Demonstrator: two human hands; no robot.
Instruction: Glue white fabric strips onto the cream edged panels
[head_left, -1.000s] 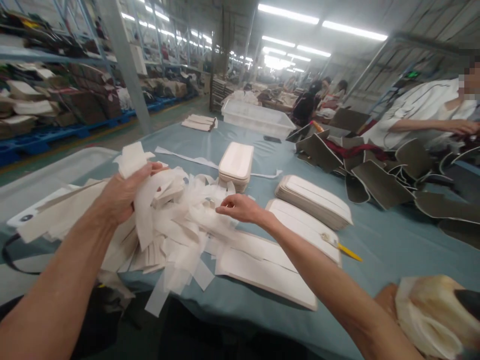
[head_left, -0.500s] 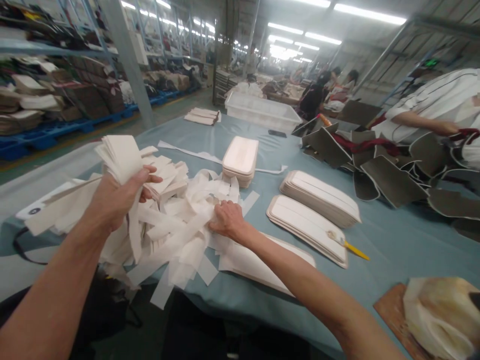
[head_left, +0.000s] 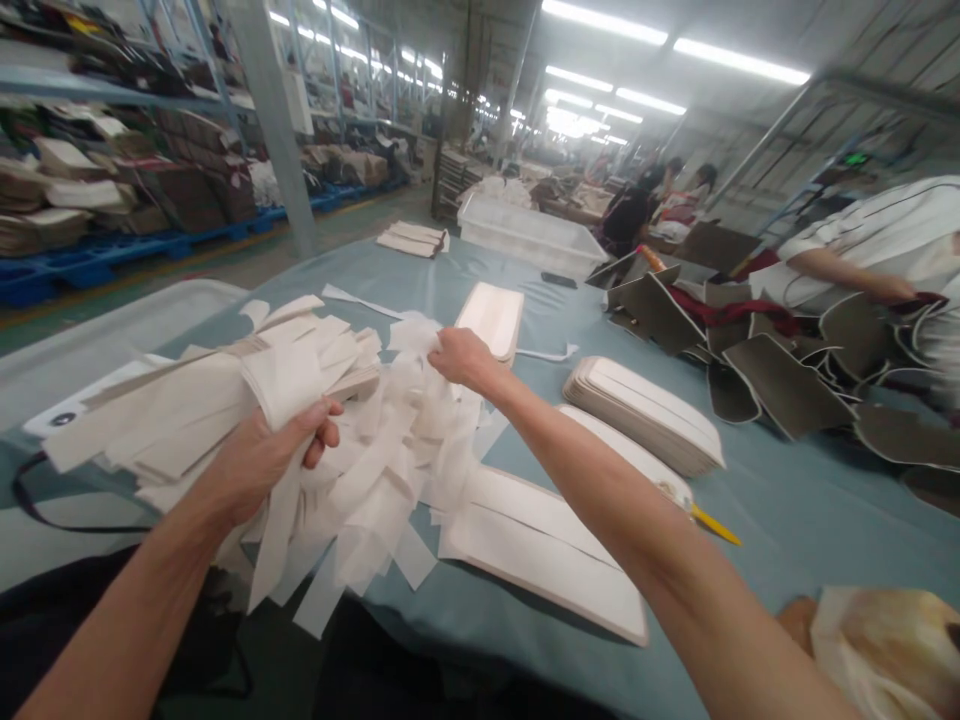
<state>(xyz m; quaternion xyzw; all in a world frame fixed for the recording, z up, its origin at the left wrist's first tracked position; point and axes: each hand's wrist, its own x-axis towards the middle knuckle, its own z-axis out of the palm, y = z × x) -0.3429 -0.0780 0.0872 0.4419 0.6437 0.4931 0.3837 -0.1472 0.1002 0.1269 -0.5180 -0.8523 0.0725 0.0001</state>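
My left hand (head_left: 277, 450) is wrapped round a bundle of cream fabric strips (head_left: 281, 375) above a pile of similar strips (head_left: 172, 405). Farther right, my right hand (head_left: 461, 355) pinches the upper part of a tangle of thin whitish strips (head_left: 401, 425), some of which hang below it. Just behind that hand stands a stack of pale rounded panels (head_left: 491, 308). Nearer the front edge lie long white panels (head_left: 544, 545), partly under the tangle. My right forearm partly hides another stack (head_left: 630, 450) with a yellow-handled tool (head_left: 716, 525) on its end.
A long panel stack (head_left: 645, 410) lies at right, before dark grey pieces (head_left: 787, 375) where a person in white (head_left: 885, 240) works. A white bin (head_left: 529, 235) and folded fabric (head_left: 412, 238) are at the back. A cloth-covered object (head_left: 885, 650) sits at lower right.
My left hand has lowered and moved slightly right with its bundle. My right hand has risen away from me, lifting part of the thin tangle. The view has shifted slightly.
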